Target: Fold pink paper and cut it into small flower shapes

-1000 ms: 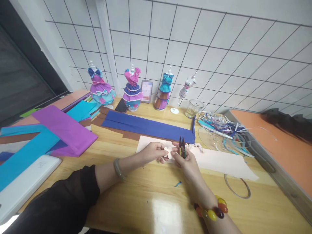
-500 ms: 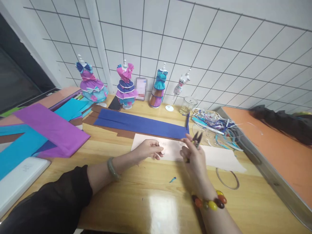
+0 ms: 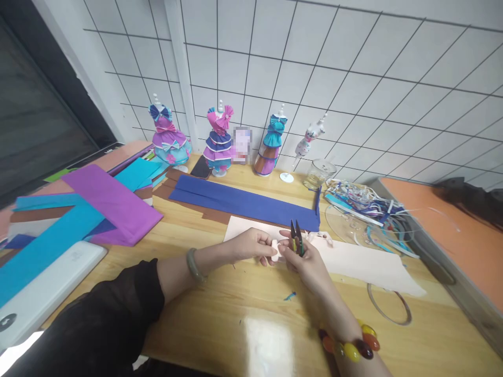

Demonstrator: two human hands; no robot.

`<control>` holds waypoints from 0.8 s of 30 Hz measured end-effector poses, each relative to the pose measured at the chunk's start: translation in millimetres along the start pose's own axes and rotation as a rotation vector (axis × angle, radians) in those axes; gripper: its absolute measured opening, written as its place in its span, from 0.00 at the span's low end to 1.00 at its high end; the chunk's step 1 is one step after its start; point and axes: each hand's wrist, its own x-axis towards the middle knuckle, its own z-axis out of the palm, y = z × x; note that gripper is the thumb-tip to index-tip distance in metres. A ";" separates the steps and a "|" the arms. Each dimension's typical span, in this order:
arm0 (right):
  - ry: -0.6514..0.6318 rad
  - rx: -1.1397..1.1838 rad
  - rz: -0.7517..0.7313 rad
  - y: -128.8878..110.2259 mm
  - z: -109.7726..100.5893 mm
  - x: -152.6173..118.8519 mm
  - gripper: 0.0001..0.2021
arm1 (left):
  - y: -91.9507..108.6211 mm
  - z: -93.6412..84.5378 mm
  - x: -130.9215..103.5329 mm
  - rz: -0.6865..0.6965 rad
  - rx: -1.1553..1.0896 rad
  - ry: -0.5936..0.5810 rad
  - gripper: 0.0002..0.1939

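My left hand pinches a small pale pink piece of paper or cloth between thumb and fingers. The thumb and fingertips of my right hand meet the same piece from the other side. Tucked in the right hand is a pair of thread snips, dark blades pointing up and away from me. Below both hands lies a long pale pink strip, with small pale scraps on it beside the right hand. A dark blue folded strip is just behind.
Several dress forms stand along the wall, among them a bare one. A glass jar and a heap of ribbon offcuts are at the right. Purple sheets and a white device lie left. A ring rests front right.
My right hand has come leftward to the left hand, and its fingers now touch the pale piece. The view has shifted, so the scene sits further right.
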 end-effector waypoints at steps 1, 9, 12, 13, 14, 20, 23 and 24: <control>-0.006 0.022 0.010 -0.6 -1.0 0.4 0.22 | 0.5 -0.4 -0.2 -0.006 0.001 -0.006 0.12; -0.036 0.030 0.028 -2.5 -0.9 -1.2 0.23 | 1.6 -0.6 -1.2 -0.018 -0.008 -0.050 0.13; -0.055 0.022 0.041 -2.4 -0.3 -1.1 0.22 | 1.8 -1.0 -1.4 -0.042 -0.021 -0.076 0.14; -0.047 0.032 0.040 -2.5 -0.5 -0.6 0.22 | 2.3 -1.4 -1.4 -0.058 -0.037 -0.079 0.14; -0.036 0.042 0.033 -2.6 -1.1 0.0 0.22 | 3.0 -1.9 -1.3 -0.072 -0.065 -0.077 0.15; 0.052 0.069 -0.004 -2.1 -3.4 2.1 0.22 | 5.8 -1.9 -0.2 -0.105 -0.274 0.006 0.23; 0.066 0.066 -0.003 -0.7 -2.0 2.0 0.22 | 3.9 0.3 -0.7 -0.100 -0.231 0.003 0.26; 0.062 0.066 -0.003 -0.3 -1.4 2.0 0.21 | 3.1 0.9 -1.1 -0.088 -0.194 -0.003 0.25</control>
